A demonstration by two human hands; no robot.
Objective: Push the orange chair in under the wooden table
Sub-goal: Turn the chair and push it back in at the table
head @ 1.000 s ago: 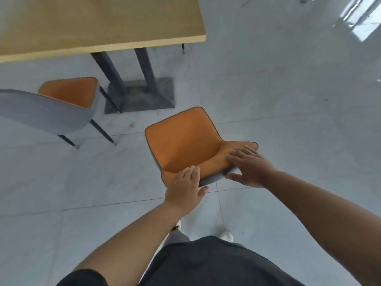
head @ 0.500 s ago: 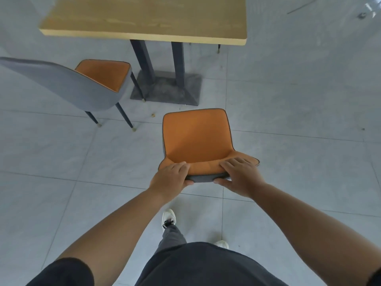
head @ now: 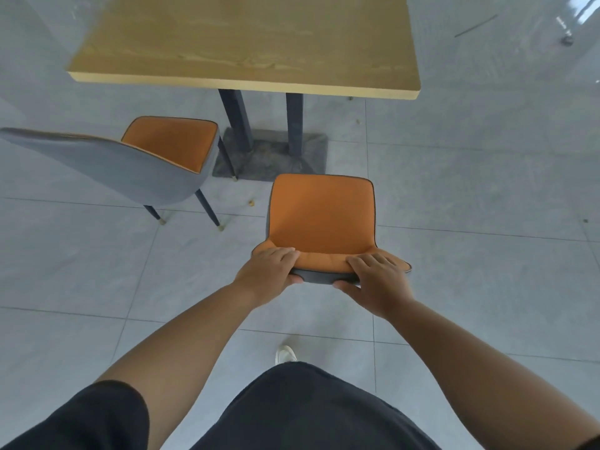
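Note:
The orange chair [head: 321, 216] with a grey shell stands on the tiled floor just short of the wooden table [head: 246, 43], its seat facing the table's near edge. My left hand [head: 269, 271] grips the left part of the chair's backrest top, fingers over the orange pad and thumb on the grey back. On the right part of the same backrest my right hand [head: 376, 280] holds in the same way. The chair's legs are hidden under the seat.
A second orange-and-grey chair [head: 130, 164] stands to the left, angled toward the table. The table's two dark posts rest on a grey base plate [head: 272, 157] directly ahead of the held chair. My white shoe [head: 285, 354] shows below.
The chair has turned to face the table squarely and come nearer to it. Both hands have settled into a firm grip on the backrest top; the table now fills more of the view.

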